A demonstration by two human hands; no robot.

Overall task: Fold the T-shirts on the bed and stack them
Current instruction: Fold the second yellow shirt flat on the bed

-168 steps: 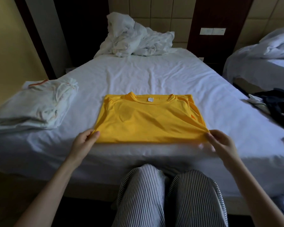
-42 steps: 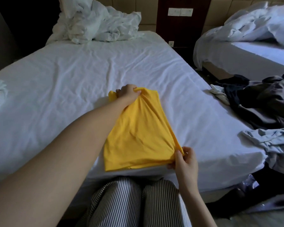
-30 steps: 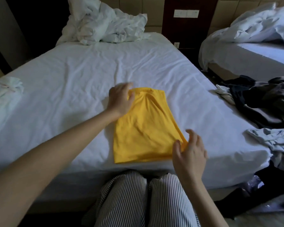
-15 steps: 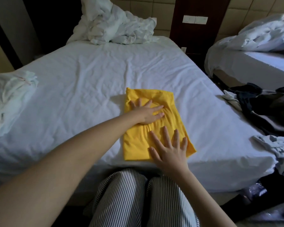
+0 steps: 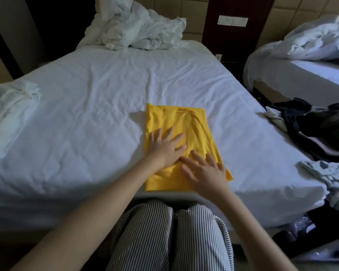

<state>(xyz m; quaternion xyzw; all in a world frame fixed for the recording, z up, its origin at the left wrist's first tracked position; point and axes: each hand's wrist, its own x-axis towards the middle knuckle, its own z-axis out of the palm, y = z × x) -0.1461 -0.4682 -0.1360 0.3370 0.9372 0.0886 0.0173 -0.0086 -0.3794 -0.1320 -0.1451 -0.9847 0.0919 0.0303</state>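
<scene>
The yellow T-shirt (image 5: pixel 196 130) is folded into a narrow, upright rectangle with smooth long edges and a few soft creases running across its far half. It lies on the white sheet of the bed (image 5: pixel 86 114), close to the near edge and a little right of the middle, its near right corner sticking out slightly. Both hands lie flat and released on it, grasping nothing. The left hand (image 5: pixel 164 149) rests across the middle of the shirt with fingers spread and pointing far-right; the right hand (image 5: pixel 205 171) rests palm down on the near right part, fingers spread, just beside the left. A pile of white garments (image 5: pixel 10 114) sits at the bed's left edge, well apart from the shirt. Dark clothes (image 5: pixel 321 130) are heaped at the right edge.
</scene>
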